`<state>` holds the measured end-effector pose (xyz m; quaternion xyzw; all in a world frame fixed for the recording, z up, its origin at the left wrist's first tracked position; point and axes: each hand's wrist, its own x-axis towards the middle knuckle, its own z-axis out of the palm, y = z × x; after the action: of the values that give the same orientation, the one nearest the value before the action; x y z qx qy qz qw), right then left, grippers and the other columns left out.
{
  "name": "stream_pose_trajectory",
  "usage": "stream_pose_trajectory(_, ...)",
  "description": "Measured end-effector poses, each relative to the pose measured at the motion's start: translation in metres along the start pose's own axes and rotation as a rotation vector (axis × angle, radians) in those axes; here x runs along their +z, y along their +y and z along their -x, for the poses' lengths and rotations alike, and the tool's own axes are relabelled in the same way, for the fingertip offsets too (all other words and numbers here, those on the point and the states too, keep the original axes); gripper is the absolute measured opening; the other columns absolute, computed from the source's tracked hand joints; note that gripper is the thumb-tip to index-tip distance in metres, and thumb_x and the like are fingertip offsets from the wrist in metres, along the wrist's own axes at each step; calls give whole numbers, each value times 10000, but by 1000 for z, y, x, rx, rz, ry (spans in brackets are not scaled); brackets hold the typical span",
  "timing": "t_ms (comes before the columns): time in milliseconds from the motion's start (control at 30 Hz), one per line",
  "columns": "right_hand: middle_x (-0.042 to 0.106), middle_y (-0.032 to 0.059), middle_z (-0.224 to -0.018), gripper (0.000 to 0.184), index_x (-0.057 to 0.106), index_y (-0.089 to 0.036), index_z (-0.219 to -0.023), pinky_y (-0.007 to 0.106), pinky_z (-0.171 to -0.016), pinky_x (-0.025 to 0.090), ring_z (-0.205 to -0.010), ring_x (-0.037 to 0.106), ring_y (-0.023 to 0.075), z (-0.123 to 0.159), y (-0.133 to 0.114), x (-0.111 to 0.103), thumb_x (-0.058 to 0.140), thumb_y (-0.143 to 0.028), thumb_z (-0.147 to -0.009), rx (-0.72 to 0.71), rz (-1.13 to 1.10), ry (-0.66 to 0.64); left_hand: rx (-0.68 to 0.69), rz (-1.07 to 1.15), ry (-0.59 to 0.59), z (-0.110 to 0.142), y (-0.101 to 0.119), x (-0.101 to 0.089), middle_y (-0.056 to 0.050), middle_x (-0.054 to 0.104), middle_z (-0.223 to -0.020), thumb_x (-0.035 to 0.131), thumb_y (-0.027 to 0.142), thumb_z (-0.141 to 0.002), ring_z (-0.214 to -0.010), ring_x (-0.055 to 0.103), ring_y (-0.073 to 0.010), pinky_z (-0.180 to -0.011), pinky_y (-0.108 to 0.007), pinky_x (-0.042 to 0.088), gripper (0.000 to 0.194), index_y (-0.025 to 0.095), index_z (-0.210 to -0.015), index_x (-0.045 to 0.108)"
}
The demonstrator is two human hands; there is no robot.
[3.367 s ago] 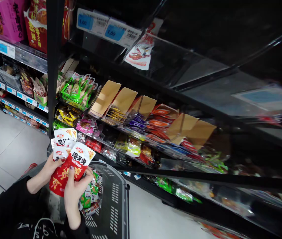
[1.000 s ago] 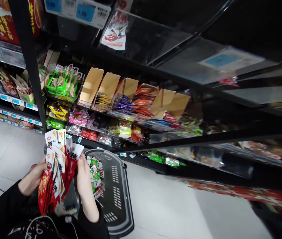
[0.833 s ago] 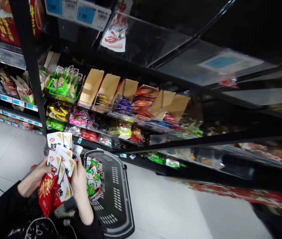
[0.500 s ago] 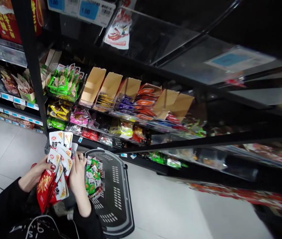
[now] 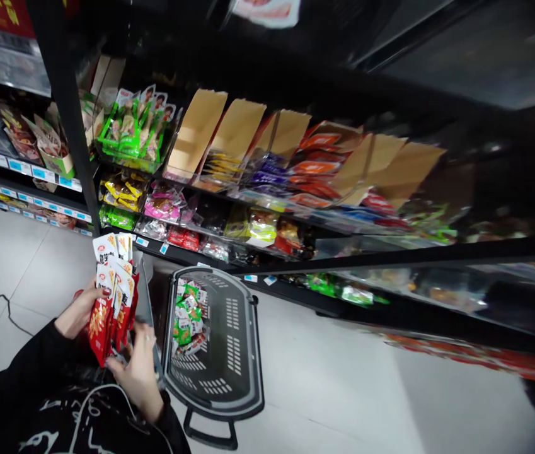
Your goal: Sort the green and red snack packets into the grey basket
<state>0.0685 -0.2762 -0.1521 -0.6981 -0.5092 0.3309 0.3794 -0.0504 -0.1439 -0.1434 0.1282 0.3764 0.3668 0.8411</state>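
Note:
My left hand (image 5: 80, 309) is closed on a fanned bunch of red and white snack packets (image 5: 115, 293), gripping them along their left side. At the lower right of the bunch is my right hand (image 5: 139, 372), thumb and fingers apart; whether its fingertips touch the packets I cannot tell. A dark shopping basket (image 5: 248, 353) stands on the floor to the right of my hands. Inside it, on the left, lies a heap of small green and white snack packets (image 5: 189, 315).
Shelves ahead carry cardboard display boxes (image 5: 236, 135) with snack packets, and green snack bags (image 5: 135, 129). A black shelf post (image 5: 71, 113) rises at the left. A black cable (image 5: 7, 299) runs over the tiled floor. The basket's handle (image 5: 210, 439) points towards me.
My right hand has come off the packets' right side and moved down to their lower end. The packets are gathered closer together in my left hand. The camera view has shifted.

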Motion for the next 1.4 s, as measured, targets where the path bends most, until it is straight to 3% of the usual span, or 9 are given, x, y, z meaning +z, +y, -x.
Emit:
stream_pose_trajectory(100,565,189,-1158,746,413,-114,-1282,520,-922,431,-1104,516,364,8,2,2,682,-409,-651,8,205,-227,21,4,28,0,7,-6,-27,736,-759,699,44,-512,-642,693,-210,-663,-293,576,552,170,-1036,580)
stream_pose_trajectory(267,698,124,-886,553,385,-145,-1334,365,-691,552,-768,676,260,2,0,-1,512,-236,-803,137,227,-304,88,42,82,1,22,-11,-15,725,-688,693,77,-509,-574,681,-192,-594,-263,577,479,154,-972,595)
stream_pose_trajectory(500,701,72,-926,461,403,-166,-1289,280,-680,521,-768,681,203,3,5,-19,440,-262,-840,226,68,-232,205,-10,180,10,59,-21,-7,705,-632,668,94,-480,-608,687,-225,-619,-319,591,412,144,-885,611)
stream_pose_trajectory(633,693,71,-751,275,593,-175,-936,266,-598,480,-663,661,211,7,3,-25,404,-361,-862,242,188,-160,265,-7,212,17,74,-20,-19,712,-678,679,95,-473,-738,694,-260,-692,-360,588,516,138,-980,594)
stream_pose_trajectory(833,689,88,-699,255,590,-174,-804,287,-558,478,-621,652,230,36,22,-23,467,-397,-791,369,116,-66,262,19,219,26,71,-23,-8,721,-697,658,56,-487,-739,696,-260,-722,-362,585,540,162,-1012,589)
stream_pose_trajectory(1033,702,82,-664,270,659,-176,-789,303,-538,476,-560,637,232,54,37,-20,492,-381,-732,413,44,-141,235,36,148,32,60,-25,38,695,-598,664,16,-482,-532,669,-177,-661,-294,592,451,172,-902,616)
stream_pose_trajectory(1133,677,69,-609,272,656,-174,-747,294,-532,460,-524,606,211,44,34,-32,484,-384,-757,387,21,-135,200,25,111,33,59,-22,25,701,-605,683,24,-451,-471,645,-157,-611,-272,591,367,158,-786,616)
stream_pose_trajectory(1233,696,87,-770,260,649,-159,-818,305,-633,481,-669,627,214,19,31,-50,522,-376,-755,302,-60,-45,190,25,96,34,61,-18,37,684,-564,684,24,-439,-431,624,-143,-529,-224,576,349,155,-753,608)
stream_pose_trajectory(1400,688,78,-893,321,618,-154,-945,314,-700,504,-772,633,203,-34,24,-56,611,-360,-699,323,-424,19,207,27,118,37,63,-16,42,679,-556,656,-6,-440,-434,625,-138,-517,-208,567,400,156,-802,614)
